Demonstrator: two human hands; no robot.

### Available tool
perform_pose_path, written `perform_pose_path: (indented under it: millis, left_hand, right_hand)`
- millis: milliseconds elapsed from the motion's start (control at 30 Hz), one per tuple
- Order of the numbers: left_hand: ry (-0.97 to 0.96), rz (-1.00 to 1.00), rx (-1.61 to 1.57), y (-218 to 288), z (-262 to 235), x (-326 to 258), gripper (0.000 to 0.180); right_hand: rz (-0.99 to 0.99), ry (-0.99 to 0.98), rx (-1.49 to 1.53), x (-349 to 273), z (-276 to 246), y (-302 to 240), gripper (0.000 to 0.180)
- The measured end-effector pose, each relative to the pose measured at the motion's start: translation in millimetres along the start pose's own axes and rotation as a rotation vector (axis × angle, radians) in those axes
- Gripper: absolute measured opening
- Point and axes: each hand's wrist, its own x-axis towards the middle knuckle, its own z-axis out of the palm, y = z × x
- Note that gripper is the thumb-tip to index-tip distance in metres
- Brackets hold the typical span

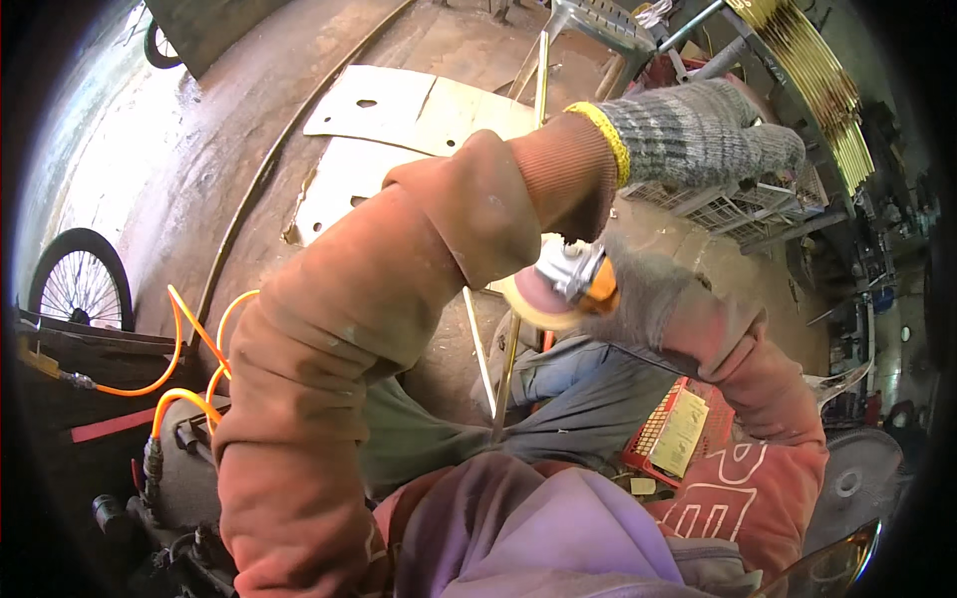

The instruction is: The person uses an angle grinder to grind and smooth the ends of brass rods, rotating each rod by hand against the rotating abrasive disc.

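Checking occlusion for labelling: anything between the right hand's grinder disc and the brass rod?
Nothing visible between them. The grinder disc, held in the right hand, sits right against the thin brass rod. The left hand grips the rod higher up; its forearm hides that middle stretch from view.

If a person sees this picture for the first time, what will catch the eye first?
First the big rust-orange sleeve of the left arm, crossing the middle, with its grey knit glove raised at upper right. Just below, the right hand holds a small grinder with a round disc against a thin brass-coloured rod. A bright orange hose curls at lower left.
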Motion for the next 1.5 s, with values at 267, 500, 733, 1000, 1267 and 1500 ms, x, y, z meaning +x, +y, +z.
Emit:
perform_pose_path:
  millis: [267, 500, 733, 1000, 1267, 1500]
  left_hand:
    - [-0.026, -0.052, -0.096, -3.6, 8.1, -1.4, 0.051]
    - [-0.031, -0.071, -0.196, 2.6, 20.8, 8.4, 0.052]
    - [-0.076, -0.058, -0.185, 5.2, 18.5, 10.3, 0.052]
    - [-0.074, -0.129, -0.228, 12.1, 17.2, 6.2, 0.051]
    - [-0.058, -0.168, -0.268, 14.0, 10.7, 0.7, 0.049]
    - [-0.023, -0.021, -0.138, 10.3, 5.1, -1.2, 0.053]
  right_hand:
    - [0.001, 0.010, 0.041, 6.5, 18.6, 7.9, 0.077]
    - [-0.027, -0.087, 0.082, 7.9, 15.2, 3.8, 0.083]
    - [-0.021, -0.062, 0.088, 16.9, 10.9, -5.2, 0.085]
    - [-0.003, -0.063, 0.020, 30.2, 8.7, -13.5, 0.086]
    - [-0.032, -0.038, 0.088, 40.1, 24.1, -4.8, 0.088]
    - [0.026, -0.067, 0.116, 29.3, 9.1, -11.0, 0.098]
